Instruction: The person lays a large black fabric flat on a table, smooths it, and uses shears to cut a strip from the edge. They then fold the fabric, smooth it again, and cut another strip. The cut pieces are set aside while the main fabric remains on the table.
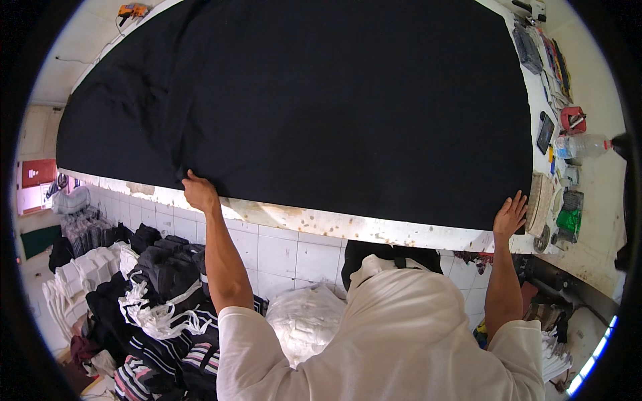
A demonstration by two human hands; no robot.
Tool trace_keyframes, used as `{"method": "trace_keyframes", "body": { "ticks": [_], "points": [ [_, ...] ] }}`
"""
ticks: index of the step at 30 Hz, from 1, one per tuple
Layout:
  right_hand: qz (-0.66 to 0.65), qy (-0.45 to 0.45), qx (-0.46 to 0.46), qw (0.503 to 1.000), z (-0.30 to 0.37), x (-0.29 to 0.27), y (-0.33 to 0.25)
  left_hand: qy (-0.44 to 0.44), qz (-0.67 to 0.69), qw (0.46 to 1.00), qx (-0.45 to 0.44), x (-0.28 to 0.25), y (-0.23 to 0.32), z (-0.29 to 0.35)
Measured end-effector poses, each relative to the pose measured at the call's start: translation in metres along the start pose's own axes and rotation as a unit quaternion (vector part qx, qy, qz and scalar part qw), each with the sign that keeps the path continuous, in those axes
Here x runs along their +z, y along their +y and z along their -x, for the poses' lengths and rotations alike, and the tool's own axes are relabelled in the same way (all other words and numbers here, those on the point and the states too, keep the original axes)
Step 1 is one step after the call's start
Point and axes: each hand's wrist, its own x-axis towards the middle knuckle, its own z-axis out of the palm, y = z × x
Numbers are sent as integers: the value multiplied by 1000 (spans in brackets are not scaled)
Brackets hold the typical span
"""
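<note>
A wide sheet of black fabric (374, 113) covers most of the long white table (321, 224). My left hand (201, 192) is closed on the fabric's near edge, left of the middle, beside creases running away from it; its fingertips are partly hidden. Towards the left the cloth is rumpled, while the middle and right lie smooth. At the near right corner my right hand (511, 214) rests flat on the cloth, fingers stretched out.
Along the table's right end are a phone (546, 132), a plastic bottle (583, 146), a red container (573, 119) and a pale block (538, 204). Piles of folded garments (167, 267) fill the floor at left. A clear plastic bag (307, 321) stands beside me.
</note>
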Motion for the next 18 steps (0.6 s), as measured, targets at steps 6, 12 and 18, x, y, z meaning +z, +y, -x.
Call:
{"method": "trace_keyframes", "body": {
  "ticks": [6,12,18],
  "points": [
    [-4,9,-7,1000,-2,0,-1,-24,-43,998,25,2,4,2],
    [-6,10,-4,1000,-2,5,1,-11,-45,999,20,7,-1,3],
    [-5,-11,4,1000,-2,-18,-24,-21,-79,996,-34,4,14,6]
  ]
}}
